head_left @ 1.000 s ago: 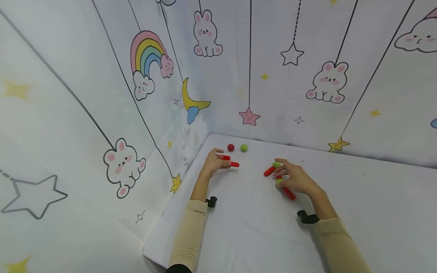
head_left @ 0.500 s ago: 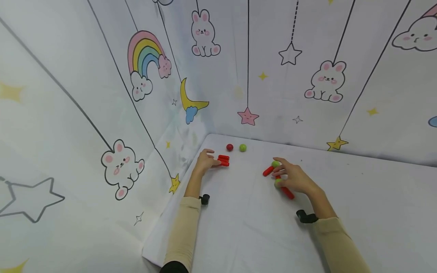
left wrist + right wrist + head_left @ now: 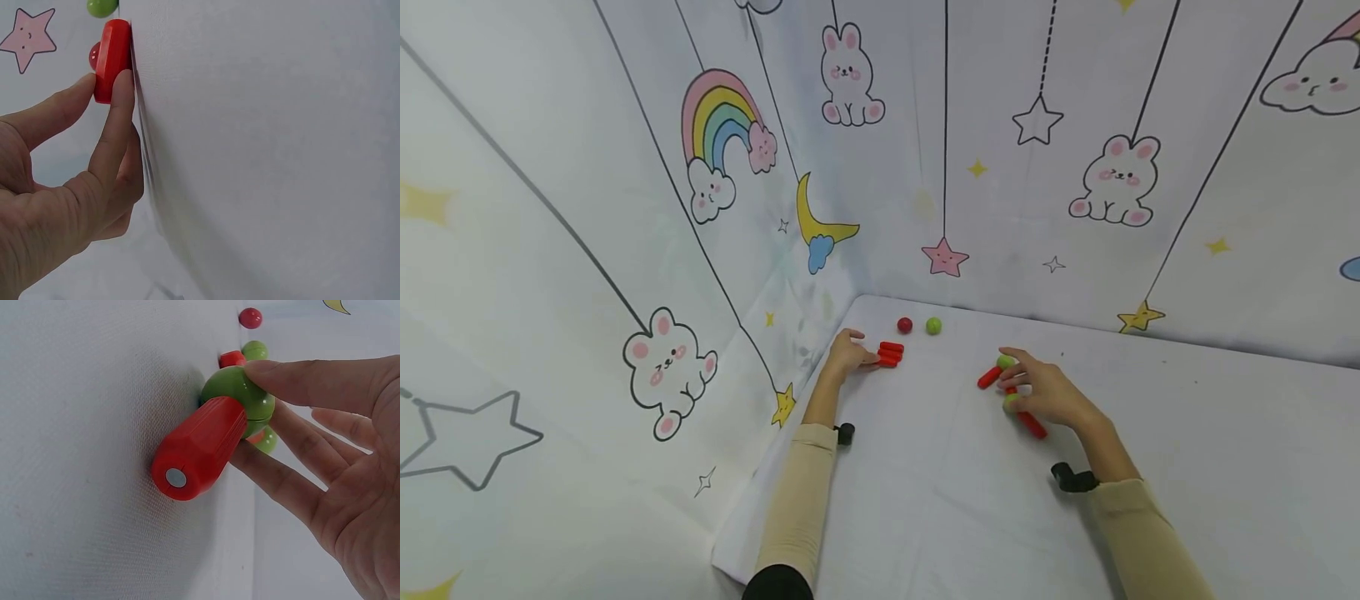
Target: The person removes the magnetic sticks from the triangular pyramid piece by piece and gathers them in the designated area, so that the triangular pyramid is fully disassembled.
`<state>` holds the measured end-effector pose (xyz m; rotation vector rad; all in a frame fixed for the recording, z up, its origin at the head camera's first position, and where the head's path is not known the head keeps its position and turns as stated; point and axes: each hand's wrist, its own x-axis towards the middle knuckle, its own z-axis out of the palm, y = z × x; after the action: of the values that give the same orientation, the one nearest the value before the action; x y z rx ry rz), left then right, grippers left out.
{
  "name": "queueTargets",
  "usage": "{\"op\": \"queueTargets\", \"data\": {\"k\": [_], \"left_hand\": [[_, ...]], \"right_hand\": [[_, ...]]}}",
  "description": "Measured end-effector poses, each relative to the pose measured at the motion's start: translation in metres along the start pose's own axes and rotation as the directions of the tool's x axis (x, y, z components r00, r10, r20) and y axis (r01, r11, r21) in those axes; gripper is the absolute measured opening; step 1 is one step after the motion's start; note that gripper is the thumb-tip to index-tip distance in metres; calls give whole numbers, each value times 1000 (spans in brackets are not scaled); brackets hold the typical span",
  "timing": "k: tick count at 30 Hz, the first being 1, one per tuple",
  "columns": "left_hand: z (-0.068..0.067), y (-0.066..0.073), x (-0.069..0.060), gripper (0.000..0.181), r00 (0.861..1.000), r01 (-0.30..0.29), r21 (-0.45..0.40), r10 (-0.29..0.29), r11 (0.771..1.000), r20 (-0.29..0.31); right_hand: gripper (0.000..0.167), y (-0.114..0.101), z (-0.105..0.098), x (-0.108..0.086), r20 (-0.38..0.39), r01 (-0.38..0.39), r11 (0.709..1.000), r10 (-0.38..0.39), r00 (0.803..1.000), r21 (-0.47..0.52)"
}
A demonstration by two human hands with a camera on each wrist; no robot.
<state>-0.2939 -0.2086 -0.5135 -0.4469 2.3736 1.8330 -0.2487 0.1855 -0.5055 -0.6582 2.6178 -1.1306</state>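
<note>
My left hand is at the table's far left. Its thumb and a finger pinch the end of a red magnetic rod. Beside that rod, other red rods lie in a row. My right hand pinches a green ball between thumb and fingers. A red rod with a silvery disc in its end joins this ball and points toward me. Beyond it lie another red rod and a second green ball, partly hidden by the right fingers.
A red ball and a green ball stand at the far left, behind the row of rods. White cloth covers the table. Printed fabric walls rise along its back and left edges.
My left hand has moved left and drawn a red rod with it, so the rod now lies alongside the others. My right hand stays in place on the green ball.
</note>
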Motion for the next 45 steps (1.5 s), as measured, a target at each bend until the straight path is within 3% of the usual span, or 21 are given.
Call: {"op": "queueTargets", "data": {"k": [11, 29, 45], "left_hand": [[3, -4, 1, 66, 998, 50, -61, -47, 997, 50], [5, -4, -1, 61, 999, 29, -56, -27, 998, 33], [4, -3, -1, 62, 998, 62, -86, -59, 994, 32]], "right_hand": [[87, 2, 2, -3, 0, 7, 1000, -7, 1000, 14], [86, 1, 3, -1, -4, 16, 1000, -16, 1000, 17], [77, -2, 5, 0, 2, 38, 999, -38, 999, 15]]}}
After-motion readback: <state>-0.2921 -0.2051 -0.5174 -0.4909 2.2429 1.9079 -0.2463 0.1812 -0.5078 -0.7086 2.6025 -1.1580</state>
